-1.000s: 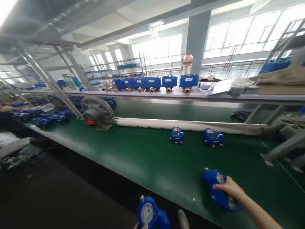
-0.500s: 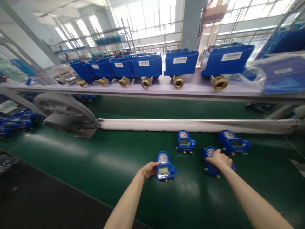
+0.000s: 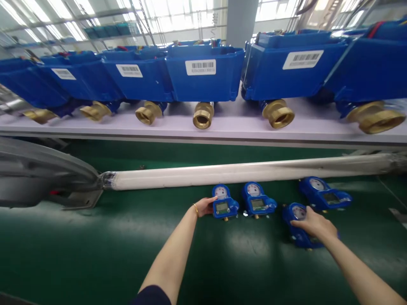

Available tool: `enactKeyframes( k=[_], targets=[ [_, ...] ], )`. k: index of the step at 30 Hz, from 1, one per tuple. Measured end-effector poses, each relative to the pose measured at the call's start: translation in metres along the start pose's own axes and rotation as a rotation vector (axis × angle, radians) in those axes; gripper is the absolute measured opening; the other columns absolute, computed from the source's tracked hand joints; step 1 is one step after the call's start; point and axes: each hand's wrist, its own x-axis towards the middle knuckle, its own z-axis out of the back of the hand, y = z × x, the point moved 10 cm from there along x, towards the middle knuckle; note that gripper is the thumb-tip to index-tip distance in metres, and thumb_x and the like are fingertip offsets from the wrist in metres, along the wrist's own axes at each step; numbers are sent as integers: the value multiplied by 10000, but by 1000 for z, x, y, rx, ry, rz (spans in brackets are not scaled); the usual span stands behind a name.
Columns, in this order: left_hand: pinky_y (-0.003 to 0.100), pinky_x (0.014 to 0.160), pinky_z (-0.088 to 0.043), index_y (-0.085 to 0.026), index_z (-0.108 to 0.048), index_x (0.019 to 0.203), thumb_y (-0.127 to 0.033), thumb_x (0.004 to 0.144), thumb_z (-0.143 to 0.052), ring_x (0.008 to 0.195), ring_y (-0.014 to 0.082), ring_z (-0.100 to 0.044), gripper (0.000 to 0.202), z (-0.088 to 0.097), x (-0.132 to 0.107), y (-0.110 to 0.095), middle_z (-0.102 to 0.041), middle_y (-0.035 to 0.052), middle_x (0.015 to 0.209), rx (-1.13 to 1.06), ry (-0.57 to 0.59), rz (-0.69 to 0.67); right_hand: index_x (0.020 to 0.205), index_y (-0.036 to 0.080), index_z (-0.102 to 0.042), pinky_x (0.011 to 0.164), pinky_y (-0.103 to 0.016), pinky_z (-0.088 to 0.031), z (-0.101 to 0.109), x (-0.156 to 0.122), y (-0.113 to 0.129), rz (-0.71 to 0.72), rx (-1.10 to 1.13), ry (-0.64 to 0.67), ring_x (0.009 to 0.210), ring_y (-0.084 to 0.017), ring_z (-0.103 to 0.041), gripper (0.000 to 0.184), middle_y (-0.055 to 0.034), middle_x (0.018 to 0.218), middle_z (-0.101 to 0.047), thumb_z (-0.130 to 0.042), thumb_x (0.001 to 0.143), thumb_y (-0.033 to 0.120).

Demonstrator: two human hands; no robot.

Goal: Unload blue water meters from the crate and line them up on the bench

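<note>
Green matting covers the table (image 3: 95, 250), and a long white tube (image 3: 241, 173) lies across it from a grey metal housing (image 3: 41, 169) at the left edge toward the right edge. Just in front of the tube sit four small blue meters with round dials. The left hand (image 3: 206, 206) is partly closed, its fingers touching the left side of the leftmost meter (image 3: 224, 206), which stands flat on the matting just beside the tube with its small screen facing up; a thin gold bangle (image 3: 196, 209) circles that wrist. A second meter (image 3: 258, 203) rests just to the right of it, close but apart. The right hand (image 3: 314, 223) lies curled over the third meter (image 3: 299, 224), gripping its body from above, a little nearer the front edge of the table than the others. The fourth meter (image 3: 324, 195) sits behind that hand, near the tube. Above and behind the tube runs a pale shelf (image 3: 178, 127) carrying a row of large blue housings (image 3: 203, 72) with open tops, each with a white barcode label (image 3: 200, 67) on its front and a brass fitting (image 3: 203, 115) sticking out below. What lies inside these housings cannot be made out, apart from a few wires showing at the rims. Bright windows fill the background.
</note>
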Motion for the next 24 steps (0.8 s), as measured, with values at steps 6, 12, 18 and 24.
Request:
enactKeyframes(
  k=[6,12,18,24],
  targets=[
    [374,901,-511,-90,-640,1093,-595,577,-840,1020,285,-648,749,-10,-7,-11,-670,178,1166,49,39,9,1411,124,-364,889,-465,-493,25,2,22,-8,4,-88,1130,-385,-588,851,-223,1261,-582,-634,749,585],
    [390,927,-509,-68,-619,1137,-630,577,-820,1076,320,-639,819,-9,-7,-15,-651,217,1209,130,-10,15,1321,106,-429,903,-423,-484,48,36,60,49,-25,-186,1118,-355,-592,747,-195,1189,-617,-640,773,568],
    [358,846,-524,-88,-627,1070,-610,622,-805,926,268,-671,711,-6,-7,-14,-693,189,1096,154,-60,37,1320,117,-430,886,-414,-486,55,54,70,47,-50,-177,1101,-347,-600,762,-198,1170,-623,-656,761,582],
    [375,783,-535,-102,-605,949,-572,686,-783,766,216,-655,567,-1,-2,-8,-695,134,920,142,-118,30,1312,95,-426,905,-433,-483,54,59,67,22,-69,-150,1126,-363,-584,743,-215,1195,-606,-617,797,596]
  ],
)
